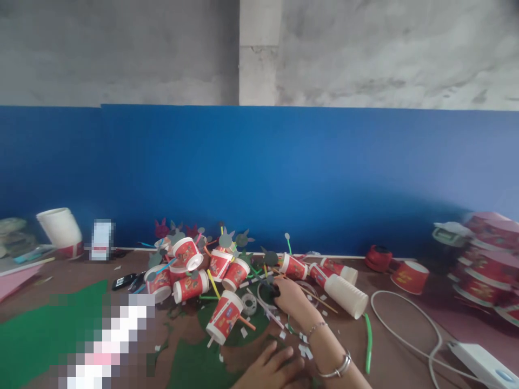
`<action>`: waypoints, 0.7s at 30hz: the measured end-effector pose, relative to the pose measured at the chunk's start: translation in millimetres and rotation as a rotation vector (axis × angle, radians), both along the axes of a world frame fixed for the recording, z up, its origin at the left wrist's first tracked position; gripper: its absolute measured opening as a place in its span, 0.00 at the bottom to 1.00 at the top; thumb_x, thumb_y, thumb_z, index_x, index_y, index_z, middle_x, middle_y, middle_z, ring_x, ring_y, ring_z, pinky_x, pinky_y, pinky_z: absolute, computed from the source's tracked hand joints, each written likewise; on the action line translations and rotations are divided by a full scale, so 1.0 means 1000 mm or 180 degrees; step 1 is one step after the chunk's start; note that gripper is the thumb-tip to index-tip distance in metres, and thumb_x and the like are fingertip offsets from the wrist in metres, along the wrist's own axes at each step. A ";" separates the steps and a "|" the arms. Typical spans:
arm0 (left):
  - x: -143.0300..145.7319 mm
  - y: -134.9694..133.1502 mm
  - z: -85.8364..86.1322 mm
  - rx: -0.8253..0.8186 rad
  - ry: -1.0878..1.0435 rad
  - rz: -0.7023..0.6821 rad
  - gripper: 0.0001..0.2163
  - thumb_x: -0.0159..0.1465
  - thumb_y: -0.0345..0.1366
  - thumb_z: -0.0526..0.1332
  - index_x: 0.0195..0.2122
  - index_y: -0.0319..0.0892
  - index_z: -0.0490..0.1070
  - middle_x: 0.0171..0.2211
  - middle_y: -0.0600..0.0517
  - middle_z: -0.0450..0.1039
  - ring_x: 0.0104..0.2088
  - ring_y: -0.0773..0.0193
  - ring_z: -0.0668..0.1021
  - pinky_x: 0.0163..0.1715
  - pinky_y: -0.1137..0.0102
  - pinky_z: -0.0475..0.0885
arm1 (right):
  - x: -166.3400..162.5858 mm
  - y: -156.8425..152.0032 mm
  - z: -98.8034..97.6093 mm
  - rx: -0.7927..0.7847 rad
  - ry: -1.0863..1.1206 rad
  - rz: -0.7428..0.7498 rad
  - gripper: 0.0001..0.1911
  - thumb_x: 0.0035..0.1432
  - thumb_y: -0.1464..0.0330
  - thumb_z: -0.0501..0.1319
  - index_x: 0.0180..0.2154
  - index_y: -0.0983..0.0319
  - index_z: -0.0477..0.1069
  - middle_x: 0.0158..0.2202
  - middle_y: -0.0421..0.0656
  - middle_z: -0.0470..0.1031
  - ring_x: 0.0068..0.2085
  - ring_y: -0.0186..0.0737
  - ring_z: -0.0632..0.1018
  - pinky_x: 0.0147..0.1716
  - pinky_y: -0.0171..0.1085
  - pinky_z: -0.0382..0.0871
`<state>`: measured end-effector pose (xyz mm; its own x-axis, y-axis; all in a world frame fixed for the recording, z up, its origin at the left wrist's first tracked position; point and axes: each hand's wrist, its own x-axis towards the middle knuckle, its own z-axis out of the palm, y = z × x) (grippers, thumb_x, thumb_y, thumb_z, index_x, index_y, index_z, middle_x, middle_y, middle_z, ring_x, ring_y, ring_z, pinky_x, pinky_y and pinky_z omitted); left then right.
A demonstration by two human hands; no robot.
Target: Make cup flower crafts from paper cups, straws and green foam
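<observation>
My right hand (287,296) reaches forward over the brown table (401,367), bracelets on its wrist. Its fingers are curled around a small dark piece beside a clear tape ring (248,304); what the piece is I cannot make out. My left hand (271,367) lies flat at the bottom edge, fingers stretched out on a dark green sheet (194,367). A red paper cup (224,320) with a straw through it lies on its side just left of both hands. Behind it is a pile of several such cups (190,270) with straws and grey-green paper shapes stuck on them.
A stack of white cups (344,294) lies right of my right hand, a green straw (368,340) beside it. Further right: a white cable (405,335), a white box (482,364), a red bowl (409,275), stacked red bowls (486,265). A blue panel (284,178) backs the table; green felt (40,324) lies left.
</observation>
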<state>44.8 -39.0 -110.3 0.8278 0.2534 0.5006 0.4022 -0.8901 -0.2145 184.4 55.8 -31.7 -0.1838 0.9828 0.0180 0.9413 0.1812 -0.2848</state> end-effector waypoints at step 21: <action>-0.059 0.001 -0.030 -0.0011 -0.0544 0.1365 0.09 0.58 0.36 0.56 0.21 0.43 0.65 0.17 0.54 0.69 0.19 0.65 0.73 0.18 0.75 0.62 | -0.048 -0.042 -0.003 0.0210 0.1223 0.0879 0.18 0.50 0.65 0.61 0.45 0.61 0.71 0.39 0.45 0.73 0.41 0.42 0.73 0.42 0.34 0.65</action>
